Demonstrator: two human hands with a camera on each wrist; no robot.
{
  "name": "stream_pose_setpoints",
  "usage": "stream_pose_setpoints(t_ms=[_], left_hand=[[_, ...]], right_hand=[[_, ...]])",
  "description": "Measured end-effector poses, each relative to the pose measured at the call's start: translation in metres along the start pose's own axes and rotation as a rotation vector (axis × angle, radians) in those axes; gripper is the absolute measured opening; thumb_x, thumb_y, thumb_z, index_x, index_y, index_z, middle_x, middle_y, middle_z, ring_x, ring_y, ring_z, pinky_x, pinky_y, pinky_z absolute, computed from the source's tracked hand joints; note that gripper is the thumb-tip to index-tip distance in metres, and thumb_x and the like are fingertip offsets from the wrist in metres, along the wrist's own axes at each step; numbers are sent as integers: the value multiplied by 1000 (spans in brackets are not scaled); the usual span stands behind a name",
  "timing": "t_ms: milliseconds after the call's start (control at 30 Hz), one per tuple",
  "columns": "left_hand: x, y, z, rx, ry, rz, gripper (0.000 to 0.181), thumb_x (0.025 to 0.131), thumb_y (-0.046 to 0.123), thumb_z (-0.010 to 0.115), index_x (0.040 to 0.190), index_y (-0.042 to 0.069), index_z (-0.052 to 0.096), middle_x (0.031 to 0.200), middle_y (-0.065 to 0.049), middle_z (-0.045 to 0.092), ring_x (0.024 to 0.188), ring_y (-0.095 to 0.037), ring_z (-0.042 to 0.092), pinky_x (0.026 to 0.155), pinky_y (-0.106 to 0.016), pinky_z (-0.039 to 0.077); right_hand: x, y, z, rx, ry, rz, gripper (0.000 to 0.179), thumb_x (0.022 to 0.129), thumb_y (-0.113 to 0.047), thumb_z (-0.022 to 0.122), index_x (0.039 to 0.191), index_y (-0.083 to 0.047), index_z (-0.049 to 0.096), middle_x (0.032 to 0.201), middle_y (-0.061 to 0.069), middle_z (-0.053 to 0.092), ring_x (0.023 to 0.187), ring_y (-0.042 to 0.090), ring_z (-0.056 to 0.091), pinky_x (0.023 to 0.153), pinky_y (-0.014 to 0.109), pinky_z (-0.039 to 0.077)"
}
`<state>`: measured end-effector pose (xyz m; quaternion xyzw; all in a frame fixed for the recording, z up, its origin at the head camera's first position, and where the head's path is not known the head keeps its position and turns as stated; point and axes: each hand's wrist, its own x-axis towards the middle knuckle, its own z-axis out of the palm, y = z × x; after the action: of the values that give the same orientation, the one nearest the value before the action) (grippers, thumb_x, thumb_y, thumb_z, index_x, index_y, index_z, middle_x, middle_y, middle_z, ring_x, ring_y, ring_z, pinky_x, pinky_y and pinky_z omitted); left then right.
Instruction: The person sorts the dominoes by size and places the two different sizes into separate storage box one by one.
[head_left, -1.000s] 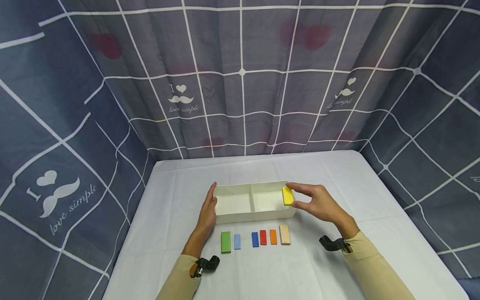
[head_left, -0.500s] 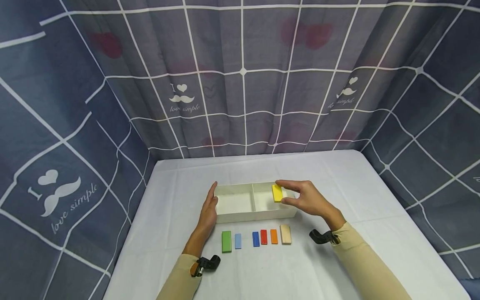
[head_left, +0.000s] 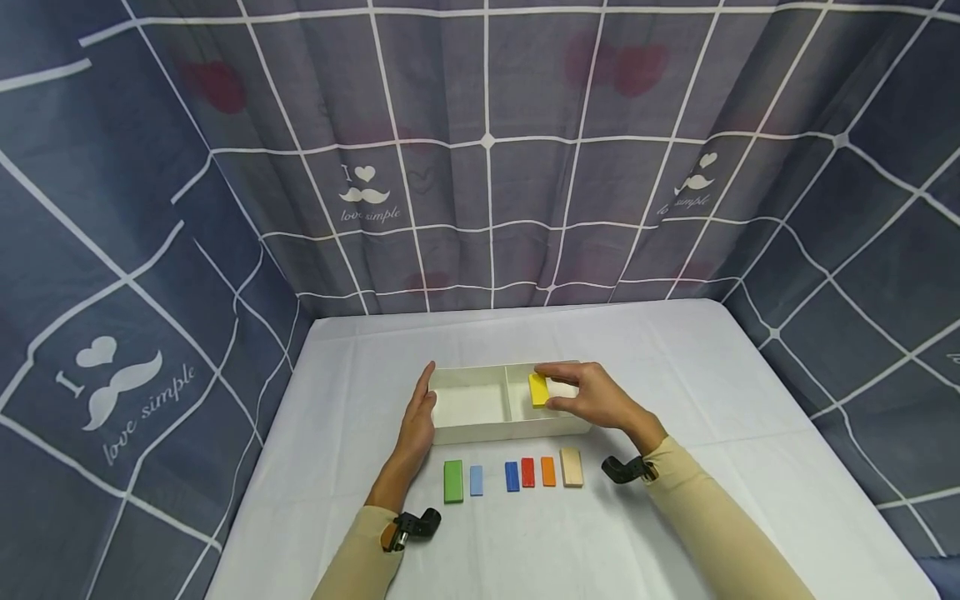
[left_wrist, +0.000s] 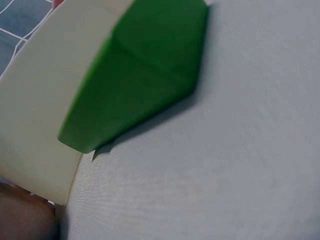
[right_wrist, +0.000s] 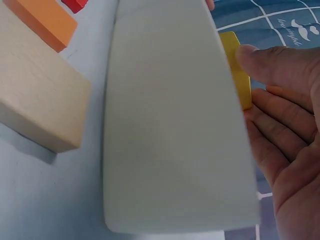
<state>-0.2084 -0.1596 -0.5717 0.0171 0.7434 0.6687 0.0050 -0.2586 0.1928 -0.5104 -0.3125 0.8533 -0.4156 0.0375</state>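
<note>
A yellow block (head_left: 538, 390) is pinched between the thumb and fingers of my right hand (head_left: 592, 395), over the right compartment of a white two-part box (head_left: 480, 432). In the right wrist view the yellow block (right_wrist: 235, 65) shows partly above the box wall (right_wrist: 175, 125), with the thumb against it. My left hand (head_left: 412, 425) rests along the box's left end, fingers extended. The left wrist view catches only part of that hand (left_wrist: 25, 215) at the box's end, with a green block (left_wrist: 135, 75) close to the camera.
In front of the box a row of blocks lies on the white cloth: green (head_left: 453, 482), light blue (head_left: 476, 481), dark blue (head_left: 512, 477), red (head_left: 527, 472), orange (head_left: 548, 472) and pale wood (head_left: 572, 467). A patterned curtain (head_left: 450, 192) surrounds the table's back and sides.
My right hand has moved left with the yellow block, from the box's right end toward the divider. My left hand and the row of blocks have stayed in place.
</note>
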Motion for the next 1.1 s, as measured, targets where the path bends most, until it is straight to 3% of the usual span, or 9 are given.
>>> stream_pose_setpoints(t_ms=[733,833,1100], left_hand=[[-1,1,2,12,10,10,59,119,19,25,178,25,19,185,-6,13,172,-35,6,137,-65,4],[-1,1,2,17,7,-11,59,120,20,25,178,29,18,185,-1,15,172,-29,7,138,-61,5],[0,-2,2,2,14,14,59,119,22,26,177,34,21,185,-3,17,172,-32,9,137,-64,5]], right_hand=[[28,6,30,-10,-101,-10,61,94,-7,85,152,-2,64,154,15,66,140,35,66,116,48,54],[29,6,31,-11,-102,10,62,94,-8,84,152,-2,64,154,15,66,140,35,66,116,49,54],[35,11,32,-11,-128,29,64,93,-9,85,153,-2,63,155,15,65,141,35,65,118,48,53]])
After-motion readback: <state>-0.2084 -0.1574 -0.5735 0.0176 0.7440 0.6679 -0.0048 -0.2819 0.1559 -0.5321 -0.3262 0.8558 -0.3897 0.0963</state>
